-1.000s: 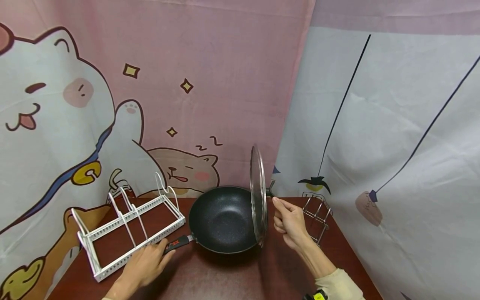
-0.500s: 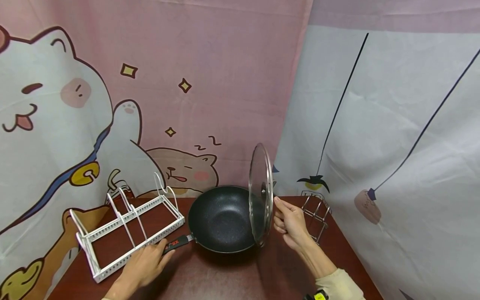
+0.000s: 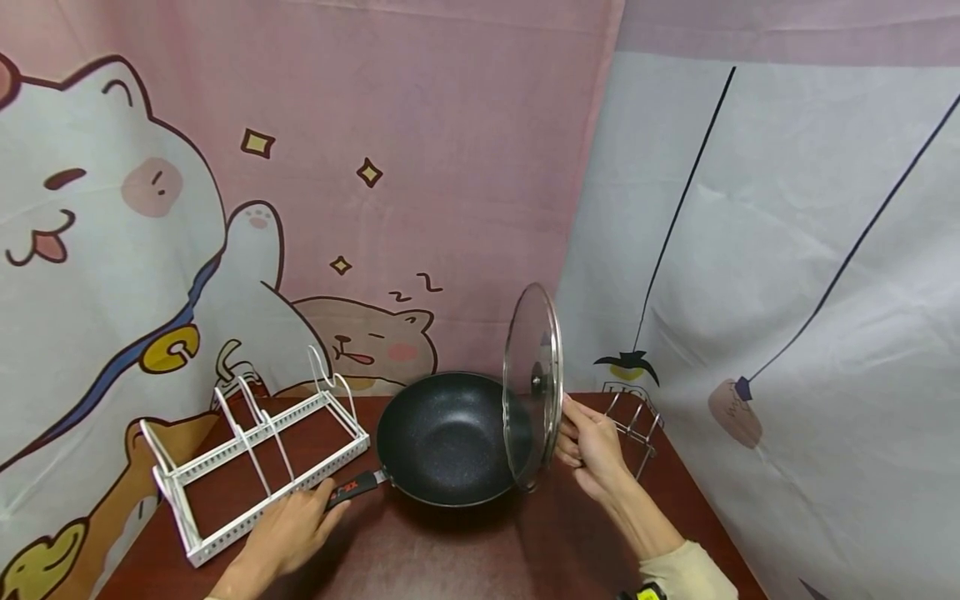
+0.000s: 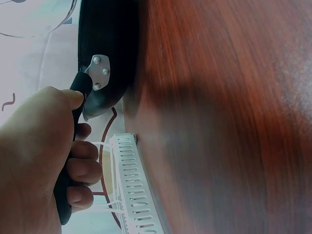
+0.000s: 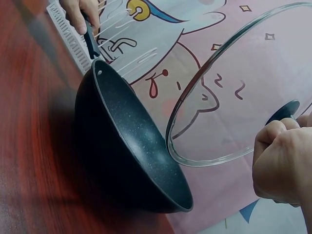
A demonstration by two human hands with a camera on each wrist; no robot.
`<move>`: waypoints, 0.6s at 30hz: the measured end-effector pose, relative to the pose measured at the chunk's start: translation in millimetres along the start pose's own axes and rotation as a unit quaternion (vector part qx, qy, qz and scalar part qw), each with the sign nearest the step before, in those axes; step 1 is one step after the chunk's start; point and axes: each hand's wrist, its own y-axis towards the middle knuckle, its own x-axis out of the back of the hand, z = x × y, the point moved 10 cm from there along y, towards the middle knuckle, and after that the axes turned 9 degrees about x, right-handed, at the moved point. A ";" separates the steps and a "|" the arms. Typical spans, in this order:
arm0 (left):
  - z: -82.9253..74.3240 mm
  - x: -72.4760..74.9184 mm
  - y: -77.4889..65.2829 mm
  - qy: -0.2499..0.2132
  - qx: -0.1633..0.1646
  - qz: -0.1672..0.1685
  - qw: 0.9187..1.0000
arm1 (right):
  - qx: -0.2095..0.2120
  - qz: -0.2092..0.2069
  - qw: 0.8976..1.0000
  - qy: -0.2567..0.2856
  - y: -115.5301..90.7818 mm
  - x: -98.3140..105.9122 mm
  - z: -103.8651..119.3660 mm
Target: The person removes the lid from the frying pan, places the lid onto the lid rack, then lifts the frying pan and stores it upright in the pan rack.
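Note:
A black wok (image 3: 450, 437) sits at the middle of the table, its dark speckled inside facing up. My left hand (image 3: 288, 529) grips the wok's black handle (image 3: 354, 487); in the left wrist view the fingers curl round it and the thumb lies along it. On the other side, my right hand (image 3: 596, 446) holds a glass lid (image 3: 557, 375) on edge, nearly upright, at the wok's right rim. The right wrist view shows the fingers curled at the lid's dark knob (image 5: 283, 111). Seen from the head, the lid overlaps the right part of the wok.
A white slotted rack (image 3: 337, 457) with wire dividers stands left of the wok, close to my left hand. Behind my right hand is a small metal wire rack (image 3: 633, 433). Printed curtains (image 3: 480, 167) hang at the back and sides of the red-brown table (image 3: 450, 558).
My right hand has moved right with the lid, and the lid has turned so more of its glass face and knob show. The left hand and the wok have stayed put.

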 end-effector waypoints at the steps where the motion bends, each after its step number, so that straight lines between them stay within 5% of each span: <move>1: -0.1 -0.3 0.0 0.000 0.000 0.000 1.000 | 0.001 -0.001 1.000 -0.001 -0.3 1.0 0.7; 18: -0.7 -0.2 -0.4 -0.003 0.000 0.002 1.000 | 0.003 -0.010 1.000 -0.012 -7.9 18.6 11.6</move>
